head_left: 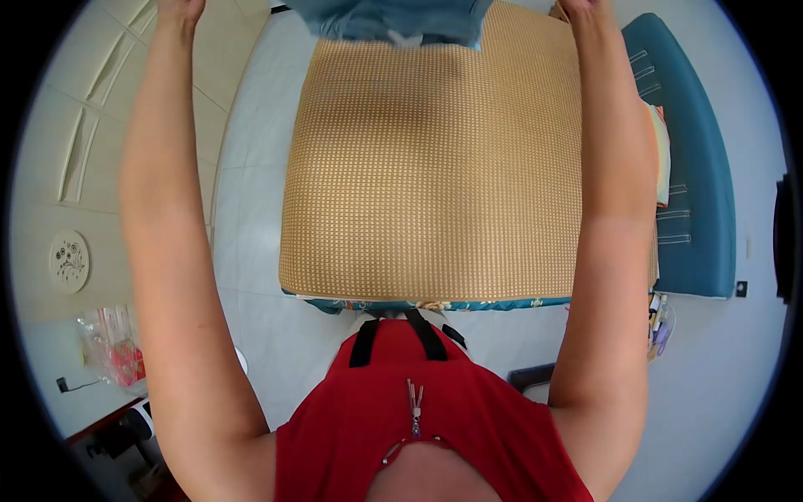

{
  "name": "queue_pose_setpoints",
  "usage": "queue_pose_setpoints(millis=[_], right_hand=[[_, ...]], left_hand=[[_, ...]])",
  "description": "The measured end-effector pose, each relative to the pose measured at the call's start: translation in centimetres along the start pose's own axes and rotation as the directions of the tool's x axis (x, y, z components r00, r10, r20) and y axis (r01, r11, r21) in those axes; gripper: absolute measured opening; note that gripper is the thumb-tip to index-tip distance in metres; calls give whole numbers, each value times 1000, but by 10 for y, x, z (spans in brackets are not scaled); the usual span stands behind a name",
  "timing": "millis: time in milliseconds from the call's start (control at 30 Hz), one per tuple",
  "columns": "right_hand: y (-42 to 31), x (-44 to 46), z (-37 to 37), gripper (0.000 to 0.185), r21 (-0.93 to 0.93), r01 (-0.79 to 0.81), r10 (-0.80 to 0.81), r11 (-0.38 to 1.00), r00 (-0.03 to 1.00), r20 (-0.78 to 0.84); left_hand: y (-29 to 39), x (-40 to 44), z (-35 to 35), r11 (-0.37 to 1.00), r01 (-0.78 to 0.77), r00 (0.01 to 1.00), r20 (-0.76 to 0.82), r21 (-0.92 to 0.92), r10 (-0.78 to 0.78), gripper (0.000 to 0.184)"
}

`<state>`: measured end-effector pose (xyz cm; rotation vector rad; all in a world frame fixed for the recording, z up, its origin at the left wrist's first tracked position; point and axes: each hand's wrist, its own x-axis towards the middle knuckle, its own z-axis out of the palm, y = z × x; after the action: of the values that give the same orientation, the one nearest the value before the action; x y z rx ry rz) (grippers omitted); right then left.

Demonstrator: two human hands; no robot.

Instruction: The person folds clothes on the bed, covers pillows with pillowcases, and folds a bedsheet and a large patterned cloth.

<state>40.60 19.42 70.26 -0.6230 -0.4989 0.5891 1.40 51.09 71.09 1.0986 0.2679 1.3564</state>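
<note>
Both arms stretch forward and apart over the bed. My left hand (181, 7) is cut off by the top edge of the view, with only its wrist end showing. My right hand (580, 6) is cut off the same way at the upper right. Between them a blue-grey piece of cloth (393, 18), blurred and seemingly a garment, hangs above the far part of the bed. Its upper part lies out of view, so whether either hand grips it is hidden. A pale patch shows along its lower edge.
Below lies a bed with a tan woven mat (427, 176). A teal headboard (694, 167) and a pillow edge (661, 155) are on the right. Pale cabinets (109, 92) line the left. A plastic bag (117, 347) and a dark chair part (531, 378) are nearer me.
</note>
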Motion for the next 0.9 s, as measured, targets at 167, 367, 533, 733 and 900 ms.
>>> queue_pose_setpoints(millis=[167,367,533,733,900], right_hand=[[43,-39,-93,31,-181,-159,135,971,981,-140],[190,-137,-231,54,-134,-601,456,788,715,-529],[280,-294,-348,12,-282,-851,618,443,518,-591],[266,-512,-380,7,-102,-918,618,382,336,-711],[214,-649,-402,32,-497,-856,424,-139,402,-811]], left_hand=[[-62,-3,-105,895,390,918,-24,215,-395,39],[-208,-145,-192,465,797,604,-484,386,-633,38],[-314,-322,-311,297,916,399,-698,270,-594,12],[-252,-514,-277,-167,926,44,-536,338,-843,17],[-201,-625,-283,-129,761,138,-354,635,-925,22]])
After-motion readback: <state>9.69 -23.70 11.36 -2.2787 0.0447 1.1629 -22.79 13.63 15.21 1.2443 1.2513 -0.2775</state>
